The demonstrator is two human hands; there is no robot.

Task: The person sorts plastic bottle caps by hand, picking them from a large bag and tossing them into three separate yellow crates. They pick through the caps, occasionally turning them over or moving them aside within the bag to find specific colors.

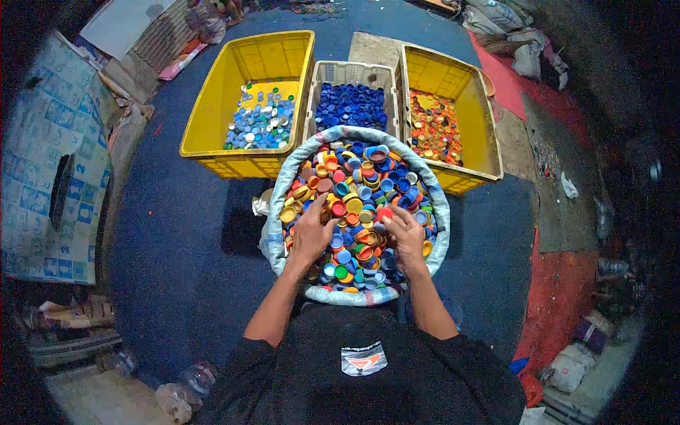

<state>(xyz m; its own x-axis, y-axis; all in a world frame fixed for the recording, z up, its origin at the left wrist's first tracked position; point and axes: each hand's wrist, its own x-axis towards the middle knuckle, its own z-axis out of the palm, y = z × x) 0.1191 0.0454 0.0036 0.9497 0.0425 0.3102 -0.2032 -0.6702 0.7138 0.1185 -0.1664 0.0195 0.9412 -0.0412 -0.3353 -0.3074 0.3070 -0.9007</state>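
A round basket with a pale cloth rim (440, 219) is heaped with mixed coloured plastic caps (351, 219) in front of me. My left hand (309, 230) rests over the left of the heap, thumb and fingers apart, with nothing visible held. My right hand (406, 236), at the right of the heap, pinches a red cap (384, 214) between thumb and fingers.
Behind the basket stand a yellow crate (198, 134) with light blue, white and green caps, a grey crate (319, 71) with dark blue caps, and a yellow crate (453, 78) with orange caps, on blue flooring (170, 248). Sacks (489, 18) and scattered items line the edges.
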